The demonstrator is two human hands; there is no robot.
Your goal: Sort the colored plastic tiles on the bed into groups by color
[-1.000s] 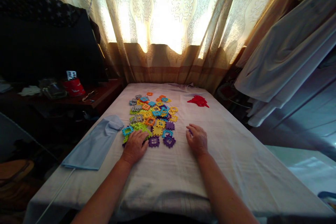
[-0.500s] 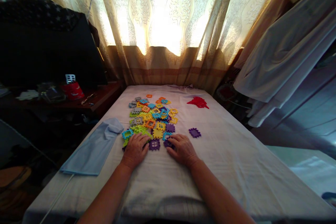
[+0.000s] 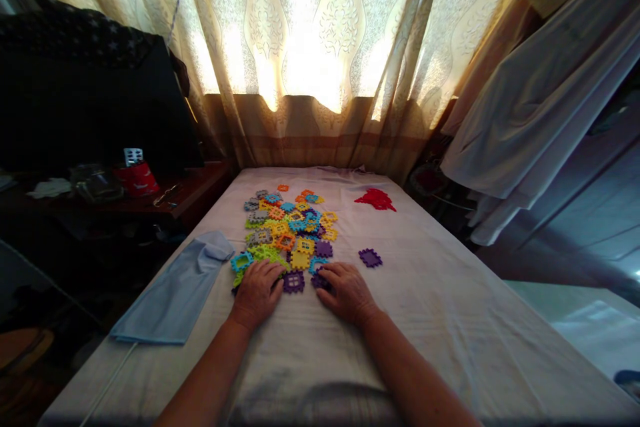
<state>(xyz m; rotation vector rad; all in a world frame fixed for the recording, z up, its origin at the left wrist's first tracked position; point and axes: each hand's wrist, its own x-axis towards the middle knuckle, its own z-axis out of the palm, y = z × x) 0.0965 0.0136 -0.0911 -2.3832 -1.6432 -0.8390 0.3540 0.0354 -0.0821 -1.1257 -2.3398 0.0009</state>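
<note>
A heap of small coloured plastic puzzle tiles (image 3: 285, 227) lies on a white-sheeted table (image 3: 440, 320). My left hand (image 3: 256, 292) rests palm down on the heap's near left edge, fingers flat over green tiles. My right hand (image 3: 346, 291) lies beside it, fingers curled over a purple tile (image 3: 319, 280) at the heap's near edge. Another purple tile (image 3: 293, 281) sits between my hands. A single purple tile (image 3: 371, 257) lies apart to the right. A group of red tiles (image 3: 376, 199) lies at the far right of the sheet.
A folded light-blue cloth (image 3: 175, 290) lies at the table's left edge. A dark side shelf at left holds a red container (image 3: 136, 178) and clutter. Curtains (image 3: 310, 47) hang behind the table; pale fabric (image 3: 540, 107) hangs at right.
My right hand moved left from the lone purple tile, leaving it on the sheet, and now covers a purple tile at the heap's near edge. My left hand stayed put.
</note>
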